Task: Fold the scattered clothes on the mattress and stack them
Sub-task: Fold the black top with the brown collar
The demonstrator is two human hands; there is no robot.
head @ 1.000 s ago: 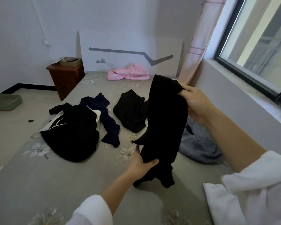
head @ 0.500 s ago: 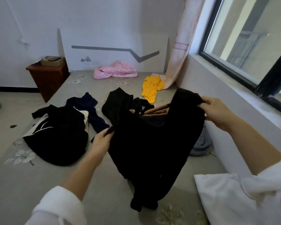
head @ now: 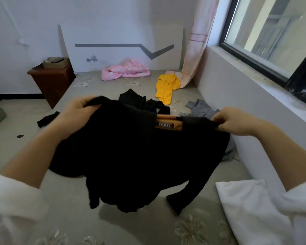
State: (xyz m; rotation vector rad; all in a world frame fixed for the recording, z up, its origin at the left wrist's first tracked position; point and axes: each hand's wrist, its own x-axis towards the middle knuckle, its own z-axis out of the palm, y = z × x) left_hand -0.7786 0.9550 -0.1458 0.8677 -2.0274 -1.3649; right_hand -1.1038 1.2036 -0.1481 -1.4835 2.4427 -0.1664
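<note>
Grey flowered mattress fills the frame; at centre, a left hand and a right hand each pinch a shoulder of a black sweater, held spread above it.

Home bedroom, sparse. Grey floral mattress fills the floor up to a white headboard against the wall. Brown wooden nightstand beside it, pink curtain at a dark-framed window. Loose clothes on the mattress: pink garment, yellow garment.
</note>
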